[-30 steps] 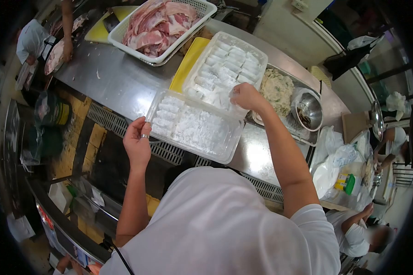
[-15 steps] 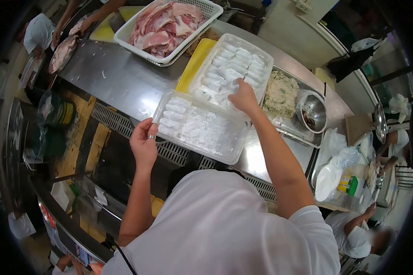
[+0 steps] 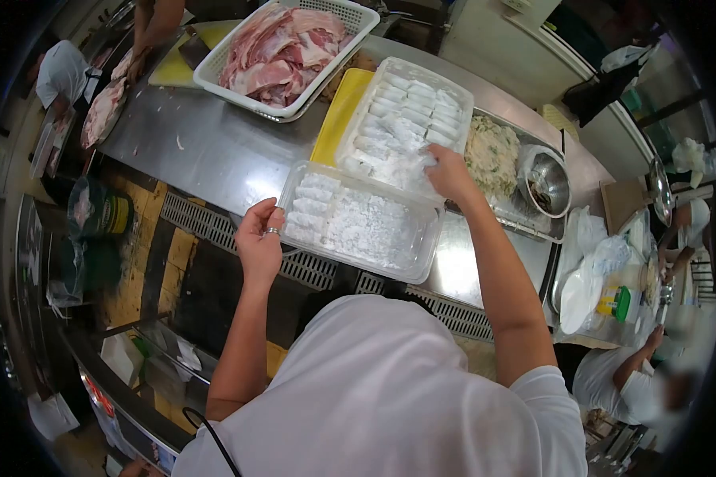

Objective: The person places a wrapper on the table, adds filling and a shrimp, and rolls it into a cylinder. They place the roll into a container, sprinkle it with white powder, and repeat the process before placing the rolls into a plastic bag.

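Note:
My left hand (image 3: 260, 238) is closed on the left end of a clear plastic container (image 3: 426, 262). Inside this near container, white floured rolls (image 3: 309, 205) line the left side and loose white flour (image 3: 366, 226) covers the middle. Just behind it, overlapping its back edge, a second plastic container (image 3: 463, 89) holds rows of flour-coated rolls (image 3: 414, 103). My right hand (image 3: 451, 175) is over the front right corner of that far container, fingers curled at the flour. Whatever those fingers may hold is hidden.
A yellow board (image 3: 326, 143) lies left of the far container. Behind stands a white basket of raw meat (image 3: 286, 52). To the right are a tray of pale green-flecked filling (image 3: 489, 155) and a metal bowl (image 3: 550, 179). Other people work at both sides.
The near container has shifted slightly right, with my left hand on it. My right hand has moved right and a little toward me, along the far container's flour.

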The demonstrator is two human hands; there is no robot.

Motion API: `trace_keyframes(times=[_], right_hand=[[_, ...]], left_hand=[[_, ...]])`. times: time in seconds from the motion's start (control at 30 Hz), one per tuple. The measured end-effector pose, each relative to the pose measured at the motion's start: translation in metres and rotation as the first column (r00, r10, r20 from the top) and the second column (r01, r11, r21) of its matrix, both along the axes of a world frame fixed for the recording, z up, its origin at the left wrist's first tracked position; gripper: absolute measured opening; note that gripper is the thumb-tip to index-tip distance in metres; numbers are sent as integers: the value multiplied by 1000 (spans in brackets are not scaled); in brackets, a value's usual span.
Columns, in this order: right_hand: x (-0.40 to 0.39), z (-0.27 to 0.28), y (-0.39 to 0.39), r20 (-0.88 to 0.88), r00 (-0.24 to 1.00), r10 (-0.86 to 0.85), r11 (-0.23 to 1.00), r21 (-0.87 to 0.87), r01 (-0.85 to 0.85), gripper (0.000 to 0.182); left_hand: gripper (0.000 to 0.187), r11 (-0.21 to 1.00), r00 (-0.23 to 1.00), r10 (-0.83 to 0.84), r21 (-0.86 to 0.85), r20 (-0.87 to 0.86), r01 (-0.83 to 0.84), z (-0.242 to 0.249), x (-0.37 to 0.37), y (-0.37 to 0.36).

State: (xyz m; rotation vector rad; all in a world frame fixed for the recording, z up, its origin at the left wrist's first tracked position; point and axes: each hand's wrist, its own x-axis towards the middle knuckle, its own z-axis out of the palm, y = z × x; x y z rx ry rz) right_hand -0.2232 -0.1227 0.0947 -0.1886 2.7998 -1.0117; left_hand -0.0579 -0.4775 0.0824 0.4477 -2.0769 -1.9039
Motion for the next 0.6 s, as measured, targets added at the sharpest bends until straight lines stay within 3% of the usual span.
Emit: trace_keyframes(times=[0.07, 0.1, 0.17, 0.33, 0.4, 0.47, 0.5, 0.53, 0.6], right_hand=[[3, 8, 3, 75, 985, -155, 979, -125, 164, 40], [8, 12, 4, 110, 972, -207, 928, -294, 231, 38], [27, 19, 4, 197, 938, -285, 729, -591, 346, 34], [93, 21, -57, 492, 854, -166, 548, -674, 495, 33], [98, -16, -82, 592, 797, -122, 389, -710, 587, 35], [103, -36, -97, 313, 909, -277, 769, -496, 404, 41], [106, -40, -103, 146, 946, -289, 895, -310, 322, 45], [115, -14, -108, 135, 949, -286, 912, -267, 313, 59], [135, -9, -114, -2, 970, -241, 959, -156, 238, 61]], left_hand=[[26, 1000, 1000, -25, -12, -1, 25, -1, -4, -4], [26, 999, 999, -36, -15, -6, 36, -2, -5, -7], [26, 998, 999, -51, -24, -9, 51, -5, -9, -11], [26, 994, 994, -106, -38, -20, 105, -12, -22, -21], [25, 991, 991, -132, -24, -11, 132, -7, -27, -20], [25, 988, 989, -150, -22, 0, 150, -6, -30, -18], [25, 987, 987, -158, -27, 4, 158, -5, -31, -18], [25, 986, 987, -163, -30, 6, 164, -6, -33, -19], [25, 987, 987, -163, -11, 3, 163, -5, -36, -21]])
